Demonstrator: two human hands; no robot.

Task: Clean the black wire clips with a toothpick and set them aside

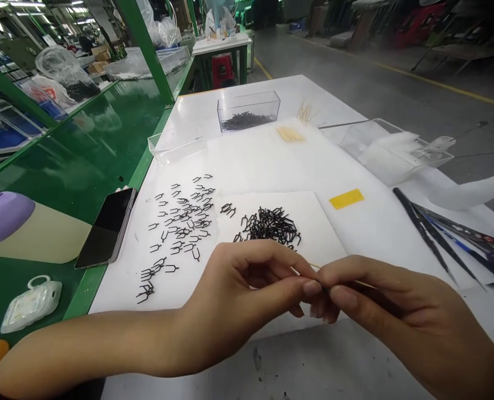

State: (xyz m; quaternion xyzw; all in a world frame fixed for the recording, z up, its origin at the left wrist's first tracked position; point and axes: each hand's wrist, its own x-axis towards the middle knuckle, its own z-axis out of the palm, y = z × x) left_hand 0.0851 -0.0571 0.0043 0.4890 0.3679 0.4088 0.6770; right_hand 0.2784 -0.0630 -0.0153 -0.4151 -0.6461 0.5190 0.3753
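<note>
White tabletop (334,361) lies bare at lower centre, with a smartphone (107,228) straddling its left edge. Just above, the left hand (247,294) and right hand (380,311) meet, fingertips pinched on a thin wooden stick (311,266), near a heap of black clips (272,225).

Thin stick (363,285): middle covered by the pinched fingertips of both hands, short stretches showing on either side. Whatever sits between thumb and forefinger of the left hand (238,300): hidden. Right hand (397,316): wrist cut off by the lower right edge. Tweezers (430,236), right of and beyond the fingers: ends run off the right edge. Purple object (0,214), far left of the fingers: cut by the left edge. Clear box (249,108), well beyond the fingers: dark contents too small to tell apart. Hall (375,33) behind it: blurred.
</note>
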